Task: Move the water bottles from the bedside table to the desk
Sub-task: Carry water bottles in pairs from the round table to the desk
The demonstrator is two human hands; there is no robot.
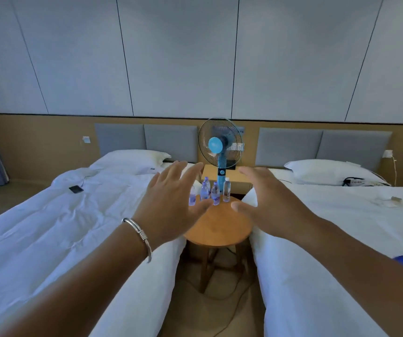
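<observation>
Several small clear water bottles (215, 192) stand upright in a cluster at the far edge of a round wooden table (217, 227) between two beds. One bottle with a white cap (226, 189) stands at the right of the cluster, and another (192, 197) is partly hidden behind my left hand. My left hand (171, 198), with a silver bangle on the wrist, is stretched out with straight spread fingers, just left of the bottles. My right hand (266, 200) is held out flat to their right. Neither hand holds anything.
A blue standing fan (221, 147) rises behind the bottles in front of a wooden bedside cabinet (211, 175). White beds (62, 227) (341, 239) flank the narrow aisle. Cables trail on the floor (222, 310) under the table. A phone (75, 189) lies on the left bed.
</observation>
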